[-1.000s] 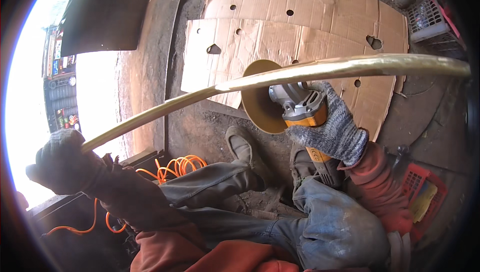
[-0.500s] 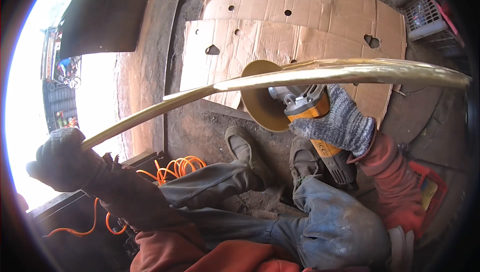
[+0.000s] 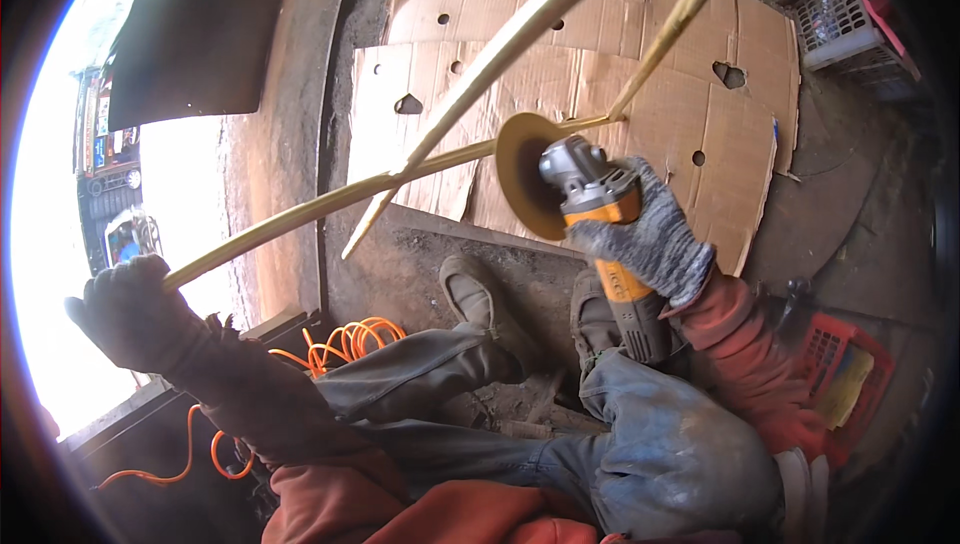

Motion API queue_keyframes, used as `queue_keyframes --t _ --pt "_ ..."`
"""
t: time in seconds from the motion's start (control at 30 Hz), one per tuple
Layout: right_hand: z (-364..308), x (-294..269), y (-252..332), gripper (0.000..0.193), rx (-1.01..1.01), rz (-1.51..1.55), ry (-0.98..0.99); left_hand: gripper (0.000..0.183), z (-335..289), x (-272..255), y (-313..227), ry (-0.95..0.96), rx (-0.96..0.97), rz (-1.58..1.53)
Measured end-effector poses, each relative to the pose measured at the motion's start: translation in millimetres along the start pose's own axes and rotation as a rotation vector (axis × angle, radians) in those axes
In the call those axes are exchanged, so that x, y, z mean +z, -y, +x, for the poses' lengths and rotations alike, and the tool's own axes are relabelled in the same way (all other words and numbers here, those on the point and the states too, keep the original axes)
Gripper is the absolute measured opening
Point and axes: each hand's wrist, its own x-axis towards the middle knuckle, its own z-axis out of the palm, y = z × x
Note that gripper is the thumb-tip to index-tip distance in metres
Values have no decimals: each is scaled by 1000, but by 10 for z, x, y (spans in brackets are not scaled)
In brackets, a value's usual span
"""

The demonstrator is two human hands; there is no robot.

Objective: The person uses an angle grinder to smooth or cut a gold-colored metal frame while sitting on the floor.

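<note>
A: What is held at the left?

B: By the gloved left hand (image 3: 135, 319), wrapped firmly round it, 1 end of a gold-coloured metal frame (image 3: 290, 222) is gripped. The frame is held aloft, its bars crossing above the cardboard (image 3: 690, 114).

A: And farther right?

B: The disc (image 3: 530, 174) is placed in front of 1 bar; whether contact is made cannot be told. The power tool (image 3: 600, 209) is clasped by the right hand (image 3: 650, 234), also gloved.

A: How much is done?

B: A smooth sheen is seen on the middle bar (image 3: 515, 44), so that part may be judged finished. The duller right bar (image 3: 672, 36) is possibly left. Nothing is yet set down.
</note>
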Motion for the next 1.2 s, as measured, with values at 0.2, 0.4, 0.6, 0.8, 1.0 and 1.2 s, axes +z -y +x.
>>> queue_keyframes --t 0.2,0.4,0.6,0.8,1.0,1.2 --pt "-123 373 62 81 -275 -416 78 40 -4 -57 30 166 -53 638" --pt "89 -155 -333 66 -112 -78 -92 25 48 -99 104 210 132 1027" --pt "144 -141 -376 62 -127 47 -110 21 -4 -5 55 276 190 856" --pt "-58 291 -380 79 -226 -67 44 18 5 31 -59 381 149 990" --pt "18 -224 -535 59 -43 132 -142 40 -192 12 502 257 241 439" --pt "78 -164 -468 59 -58 163 -109 49 -173 31 647 261 347 550"
